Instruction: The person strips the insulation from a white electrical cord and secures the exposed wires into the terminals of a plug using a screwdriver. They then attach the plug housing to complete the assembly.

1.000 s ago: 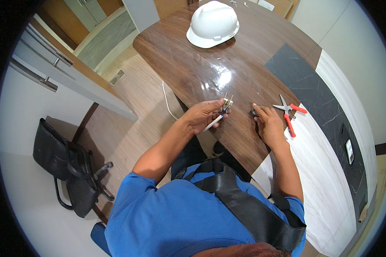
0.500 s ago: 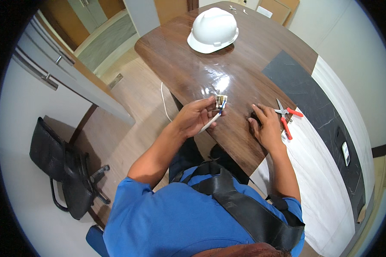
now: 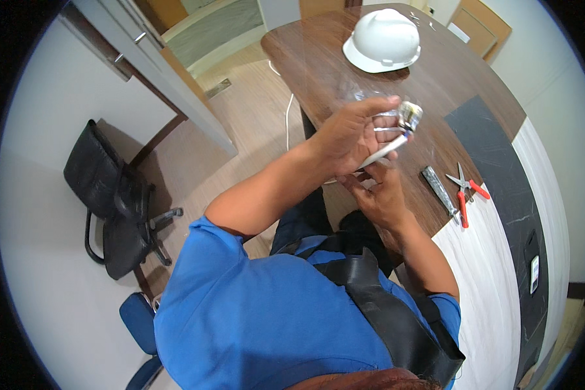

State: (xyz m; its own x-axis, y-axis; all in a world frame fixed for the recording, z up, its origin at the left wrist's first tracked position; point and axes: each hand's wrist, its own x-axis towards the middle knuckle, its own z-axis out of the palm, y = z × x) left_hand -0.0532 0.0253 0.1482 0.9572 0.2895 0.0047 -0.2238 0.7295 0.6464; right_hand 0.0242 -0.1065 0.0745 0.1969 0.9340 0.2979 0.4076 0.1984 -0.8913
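My left hand point(image 3: 354, 133) is closed on a white cable point(image 3: 379, 153), palm turned up. At the cable's far end sits a small white and metallic connector point(image 3: 409, 116), with a bit of blue wire at its base; it is slightly blurred. My right hand point(image 3: 382, 198) has come in just below the left one, its fingers bent around the lower part of the cable, which they partly hide. On the table to the right lie a screwdriver-like tool point(image 3: 439, 190) with a dark mottled handle and red-handled scissors point(image 3: 463, 195) with spread blades.
A white hard hat point(image 3: 383, 42) rests on the far side of the brown wooden table point(image 3: 305, 52). Farther right, a phone-like device point(image 3: 534, 274) lies on the dark strip. A black chair point(image 3: 107, 195) stands at left, and a white cord point(image 3: 288, 120) hangs beside the table.
My right hand has left the table and moved left to the cable, uncovering the dark-handled tool. My left hand has lifted the connector farther out. The view has shifted leftward.
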